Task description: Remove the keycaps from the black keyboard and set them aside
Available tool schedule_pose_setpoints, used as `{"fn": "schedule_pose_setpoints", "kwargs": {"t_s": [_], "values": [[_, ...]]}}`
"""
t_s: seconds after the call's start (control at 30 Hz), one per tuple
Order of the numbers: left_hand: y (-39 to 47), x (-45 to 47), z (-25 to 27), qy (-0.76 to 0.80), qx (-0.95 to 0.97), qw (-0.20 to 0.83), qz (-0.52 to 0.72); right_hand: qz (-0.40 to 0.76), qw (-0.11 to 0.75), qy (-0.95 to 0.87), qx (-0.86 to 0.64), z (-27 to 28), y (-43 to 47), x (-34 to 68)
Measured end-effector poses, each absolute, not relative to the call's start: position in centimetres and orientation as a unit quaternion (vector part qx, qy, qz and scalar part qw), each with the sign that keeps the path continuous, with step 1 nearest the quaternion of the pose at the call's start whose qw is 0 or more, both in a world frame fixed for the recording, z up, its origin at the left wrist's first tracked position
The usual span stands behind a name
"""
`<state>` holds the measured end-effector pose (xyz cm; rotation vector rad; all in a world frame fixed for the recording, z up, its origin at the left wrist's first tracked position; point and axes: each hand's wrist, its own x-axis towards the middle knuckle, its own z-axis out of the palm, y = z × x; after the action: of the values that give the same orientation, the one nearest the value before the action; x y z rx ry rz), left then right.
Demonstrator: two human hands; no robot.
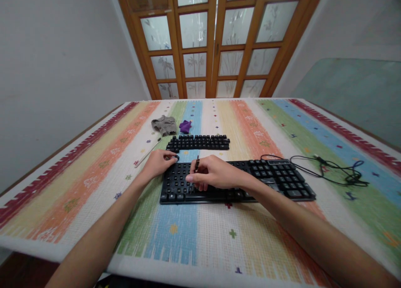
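Observation:
A black keyboard [282, 177] lies across the tablecloth. Many of its left and middle keys are bare of caps, while caps remain on the right side and along part of the bottom row. My right hand [214, 173] is over its middle, fingers curled round a small dark tool, apparently a keycap puller [197, 163], whose lower end is mostly hidden. At the keyboard's upper left corner, my left hand [159, 161] pinches a black keycap [176, 157] between thumb and fingers. Loose keycaps [200, 142] lie in rows just behind the keyboard.
A toothbrush [147, 153] with a pale handle lies left of the loose keycaps. Behind them are a grey cloth [164, 125] and a purple cloth [185, 126]. The keyboard's black cable [341, 175] is coiled at the right on the striped tablecloth [213, 229].

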<state>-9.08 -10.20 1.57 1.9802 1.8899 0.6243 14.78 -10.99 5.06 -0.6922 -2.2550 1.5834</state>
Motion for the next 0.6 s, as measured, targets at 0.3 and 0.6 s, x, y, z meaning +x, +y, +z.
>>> {"fn": "schedule_pose_setpoints", "kwargs": {"t_s": [0.3,0.6], "values": [[-10.0,-10.7,1.7,0.667,0.687,0.205,0.202,0.545,0.146,-0.791,-0.239,5.4,-10.8,15.0],[-9.8,-10.3,1.6,0.640,0.702,0.198,0.239,0.546,0.146,-0.792,-0.231,5.3,-10.8,15.0]]}}
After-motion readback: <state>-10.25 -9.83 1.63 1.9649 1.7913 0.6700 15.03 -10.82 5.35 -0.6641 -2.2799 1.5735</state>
